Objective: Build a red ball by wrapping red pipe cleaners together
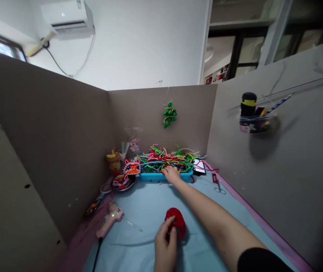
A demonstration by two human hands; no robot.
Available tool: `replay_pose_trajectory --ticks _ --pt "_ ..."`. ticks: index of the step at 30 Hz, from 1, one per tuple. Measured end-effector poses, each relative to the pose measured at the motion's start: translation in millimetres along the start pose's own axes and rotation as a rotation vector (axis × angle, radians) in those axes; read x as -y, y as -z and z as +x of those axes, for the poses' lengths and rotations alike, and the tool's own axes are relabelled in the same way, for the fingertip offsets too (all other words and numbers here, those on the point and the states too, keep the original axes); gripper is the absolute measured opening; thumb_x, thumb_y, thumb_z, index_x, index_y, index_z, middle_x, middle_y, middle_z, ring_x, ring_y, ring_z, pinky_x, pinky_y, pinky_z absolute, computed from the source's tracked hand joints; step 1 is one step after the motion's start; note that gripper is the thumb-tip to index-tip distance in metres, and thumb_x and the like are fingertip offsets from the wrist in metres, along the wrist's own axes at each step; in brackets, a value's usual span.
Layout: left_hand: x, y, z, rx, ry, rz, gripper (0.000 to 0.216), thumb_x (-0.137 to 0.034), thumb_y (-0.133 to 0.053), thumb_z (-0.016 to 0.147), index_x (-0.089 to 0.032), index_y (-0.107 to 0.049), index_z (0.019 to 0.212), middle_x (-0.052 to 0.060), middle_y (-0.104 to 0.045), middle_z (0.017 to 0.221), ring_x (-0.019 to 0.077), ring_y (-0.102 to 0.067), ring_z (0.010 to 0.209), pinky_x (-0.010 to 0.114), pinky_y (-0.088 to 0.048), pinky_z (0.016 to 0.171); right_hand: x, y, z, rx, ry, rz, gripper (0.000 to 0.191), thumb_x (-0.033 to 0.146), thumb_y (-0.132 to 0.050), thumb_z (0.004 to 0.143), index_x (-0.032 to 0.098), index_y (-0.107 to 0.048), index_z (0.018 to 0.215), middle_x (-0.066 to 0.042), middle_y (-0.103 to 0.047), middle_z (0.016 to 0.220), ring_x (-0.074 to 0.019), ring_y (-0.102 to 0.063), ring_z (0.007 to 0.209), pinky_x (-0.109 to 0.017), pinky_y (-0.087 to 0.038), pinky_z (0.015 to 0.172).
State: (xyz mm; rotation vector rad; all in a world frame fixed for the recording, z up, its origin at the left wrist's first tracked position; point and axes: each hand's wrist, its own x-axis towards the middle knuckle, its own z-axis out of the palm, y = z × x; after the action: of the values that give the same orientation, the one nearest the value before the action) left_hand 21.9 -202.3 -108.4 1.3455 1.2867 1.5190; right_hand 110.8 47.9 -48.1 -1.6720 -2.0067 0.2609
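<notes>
My left hand (165,243) is closed around the near side of a red fuzzy ring-shaped piece (179,222), low over the blue table cover. It looks like bent pipe cleaner, though its exact make is hard to see. My right arm stretches forward, and my right hand (172,173) reaches over the front rim of a blue tray (153,176). Heaped in that tray are many-coloured pipe cleaners (167,156). The fingertips of my right hand are in among them, so whether they grip one is hidden.
At left lie a pink glue gun (110,222) with a cord and a metal bowl (124,187) of fuzzy pieces. Scissors (220,189) and a phone (199,166) are at right. Grey partitions (161,124) enclose the table. A clear holder (254,124) hangs on the right one.
</notes>
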Motion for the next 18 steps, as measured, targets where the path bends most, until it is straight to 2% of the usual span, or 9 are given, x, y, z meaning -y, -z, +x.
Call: replay_pose_trajectory --ticks 6,9,13,18 --pt "-1 0 -2 0.000 0.011 -0.020 0.036 -0.037 -0.059 0.079 -0.018 -0.071 0.108 0.013 -0.070 0.114 0.0277 -0.063 0.108 0.041 -0.046 0.098 9 -1 -7 0.018 0.140 0.003 0.035 0.034 -0.038 0.095 0.026 -0.069 0.108 -0.002 -0.060 0.126 -0.0209 -0.046 0.116 -0.031 -0.032 0.097" --pt "-2 -1 -2 -0.004 0.015 -0.024 0.035 -0.037 -0.060 0.079 -0.019 -0.072 0.107 0.013 -0.071 0.112 0.0279 -0.063 0.108 0.041 -0.046 0.098 9 0 -9 0.015 0.165 0.002 0.033 0.036 -0.041 0.094 0.025 -0.068 0.110 -0.003 -0.062 0.123 -0.0200 -0.048 0.113 -0.029 -0.032 0.097" --pt "-3 0 -2 -0.005 0.006 -0.005 0.035 -0.037 -0.059 0.080 -0.019 -0.072 0.107 0.013 -0.071 0.113 0.0280 -0.063 0.107 0.042 -0.047 0.098 0 4 -7 -0.048 0.076 -0.034 0.036 0.040 -0.043 0.093 0.023 -0.066 0.112 -0.008 -0.056 0.130 -0.0269 -0.040 0.122 -0.038 -0.031 0.100" --pt "-1 -1 -1 0.005 0.026 -0.012 0.035 -0.039 -0.061 0.077 -0.020 -0.073 0.104 0.012 -0.071 0.112 0.0282 -0.064 0.107 0.041 -0.048 0.096 -21 13 7 -0.123 -0.062 -0.090 0.042 0.043 -0.043 0.090 0.017 -0.063 0.117 -0.015 -0.034 0.148 -0.0365 -0.020 0.136 -0.052 -0.026 0.102"
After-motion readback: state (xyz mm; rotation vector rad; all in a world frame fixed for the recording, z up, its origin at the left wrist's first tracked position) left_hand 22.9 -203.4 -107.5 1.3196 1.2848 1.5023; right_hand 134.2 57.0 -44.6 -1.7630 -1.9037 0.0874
